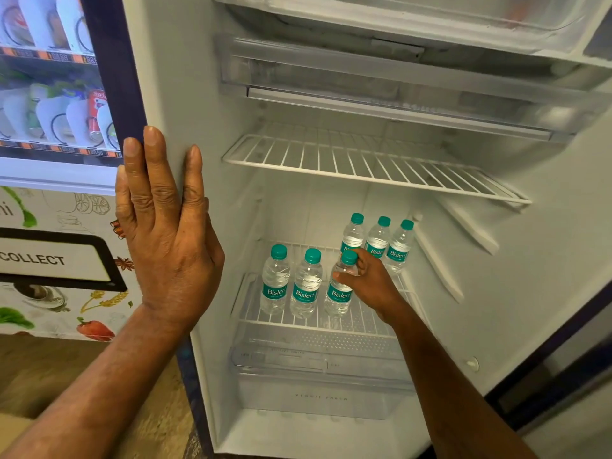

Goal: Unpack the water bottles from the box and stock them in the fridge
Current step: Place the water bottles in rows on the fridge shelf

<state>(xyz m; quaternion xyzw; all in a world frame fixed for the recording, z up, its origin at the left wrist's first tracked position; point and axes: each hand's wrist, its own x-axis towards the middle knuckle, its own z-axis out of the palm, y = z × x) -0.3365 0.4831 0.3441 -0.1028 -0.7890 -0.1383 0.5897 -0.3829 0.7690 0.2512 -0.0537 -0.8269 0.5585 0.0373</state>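
right hand [371, 279] gripping bottle [341, 289] on lower shelf [364, 323], left hand [165, 233] flat on fridge [198, 94]

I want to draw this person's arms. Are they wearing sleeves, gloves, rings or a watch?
Nothing like that shows. Both forearms are bare all the way to the bottom of the picture, so no sleeves are in view. The left hand and right hand have no gloves, and no watch or bracelet sits on either wrist. No rings show on the left fingers; the right fingers are partly hidden.
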